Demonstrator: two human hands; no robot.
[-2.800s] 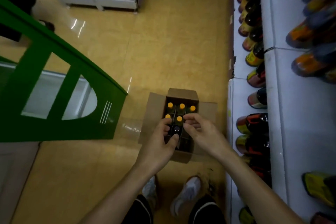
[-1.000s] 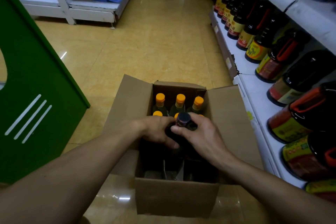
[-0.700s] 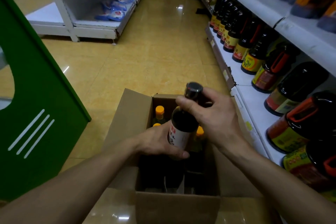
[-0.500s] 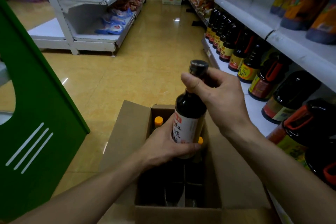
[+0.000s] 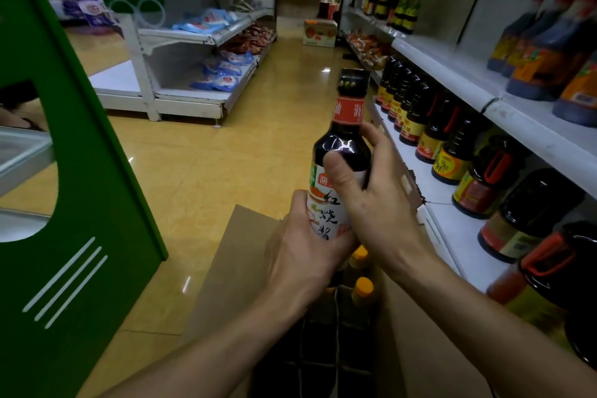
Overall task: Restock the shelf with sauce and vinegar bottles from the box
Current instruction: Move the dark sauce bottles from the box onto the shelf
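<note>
A dark sauce bottle (image 5: 344, 145) with a black cap, red neck band and white label stands upright above the open cardboard box (image 5: 232, 255). My left hand (image 5: 303, 252) grips its lower body. My right hand (image 5: 371, 194) wraps the shoulder and label from the right. Inside the box, orange-capped bottles (image 5: 363, 287) show below my hands. The white bottom shelf (image 5: 452, 223) on the right carries dark sauce bottles (image 5: 452, 152) and jugs.
A green panel (image 5: 80, 203) stands close on the left. An upper white shelf (image 5: 517, 107) holds orange-labelled bottles (image 5: 542, 55). Across the yellow tiled aisle stands a white rack (image 5: 193, 42) with blue packets. A carton (image 5: 319, 32) sits at the aisle's far end.
The dark bottle has been lifted out of the box and raised higher. My right hand slid from the cap down to the bottle's shoulder. The view tilted up along the aisle.
</note>
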